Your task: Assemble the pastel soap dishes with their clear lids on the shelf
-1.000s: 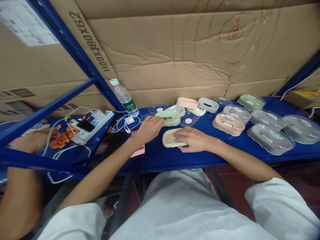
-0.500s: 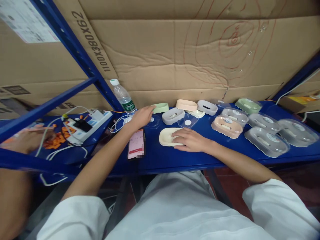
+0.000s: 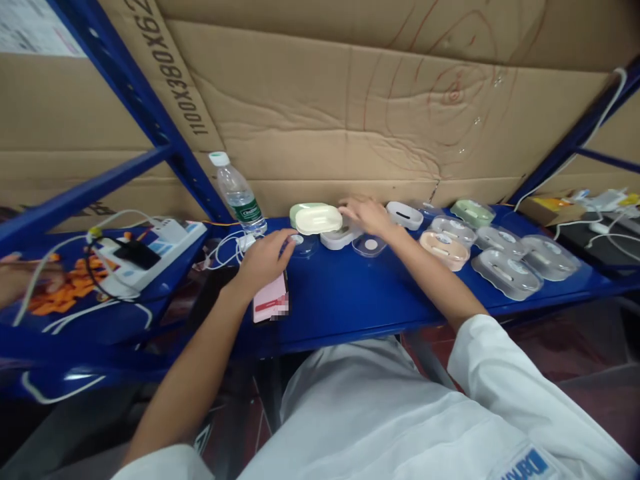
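Observation:
My left hand (image 3: 266,265) hangs over the top of the phone (image 3: 270,300), holding nothing, its thumb apart from its curved fingers. Just beyond its fingertips lies a clear lid (image 3: 304,248). A cream oval soap dish (image 3: 319,219) rests partly over a green soap dish (image 3: 295,212) at the back. My right hand (image 3: 369,215) reaches to the back row with fingers stretched out, slightly blurred. Under its fingers is a grey soap dish (image 3: 337,238); whatever lies behind the hand is hidden. Another clear lid (image 3: 370,245) lies below the right wrist.
A water bottle (image 3: 240,197) stands at the back left beside white cables. Several lidded soap dishes (image 3: 507,273) cover the right side, with a grey open one (image 3: 405,216) behind. At left, beyond a blue rail (image 3: 85,193), are a power strip (image 3: 150,260), orange pieces (image 3: 75,287) and another person's hand (image 3: 17,277).
The cream dish has moved from the front middle to the back, over the green dish. My right hand has let go of it and moved back; my left hand has drawn back toward the phone.

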A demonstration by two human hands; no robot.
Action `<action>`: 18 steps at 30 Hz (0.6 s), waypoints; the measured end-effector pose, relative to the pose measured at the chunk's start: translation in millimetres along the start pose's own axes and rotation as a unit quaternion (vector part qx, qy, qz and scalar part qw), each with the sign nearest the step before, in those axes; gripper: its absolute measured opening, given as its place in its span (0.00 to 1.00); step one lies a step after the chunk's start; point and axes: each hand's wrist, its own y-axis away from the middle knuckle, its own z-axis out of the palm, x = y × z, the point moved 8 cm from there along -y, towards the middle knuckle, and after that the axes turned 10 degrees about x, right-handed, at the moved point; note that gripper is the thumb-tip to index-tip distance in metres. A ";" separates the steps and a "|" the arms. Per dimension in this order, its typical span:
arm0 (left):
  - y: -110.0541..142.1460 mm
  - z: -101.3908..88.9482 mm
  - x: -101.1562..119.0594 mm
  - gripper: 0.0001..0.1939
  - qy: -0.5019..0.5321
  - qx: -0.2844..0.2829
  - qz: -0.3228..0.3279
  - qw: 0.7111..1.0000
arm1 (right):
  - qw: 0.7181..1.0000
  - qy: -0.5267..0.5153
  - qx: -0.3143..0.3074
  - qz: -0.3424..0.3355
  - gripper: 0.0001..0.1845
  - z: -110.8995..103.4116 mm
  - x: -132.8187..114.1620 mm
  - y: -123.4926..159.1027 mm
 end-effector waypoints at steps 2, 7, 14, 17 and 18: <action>3.0 8.5 4.2 0.23 0.029 -0.016 0.032 0.999 | 0.996 -0.007 -0.062 0.065 0.25 -1.7 34.9 -6.3; -2.2 14.7 12.9 0.24 0.026 -0.049 0.099 0.993 | 0.988 -0.023 -0.123 0.093 0.22 -2.0 82.5 -5.7; -32.2 8.3 10.5 0.27 -0.029 -0.079 0.112 0.990 | 0.989 -0.067 -0.071 0.114 0.22 16.0 88.5 -3.8; -40.6 5.8 19.2 0.27 -0.055 -0.079 0.110 0.989 | 0.989 -0.072 -0.035 0.127 0.21 13.3 90.3 -7.4; -42.3 5.4 22.2 0.26 -0.060 -0.075 0.105 0.990 | 0.989 -0.074 -0.022 0.127 0.21 9.8 89.9 -9.0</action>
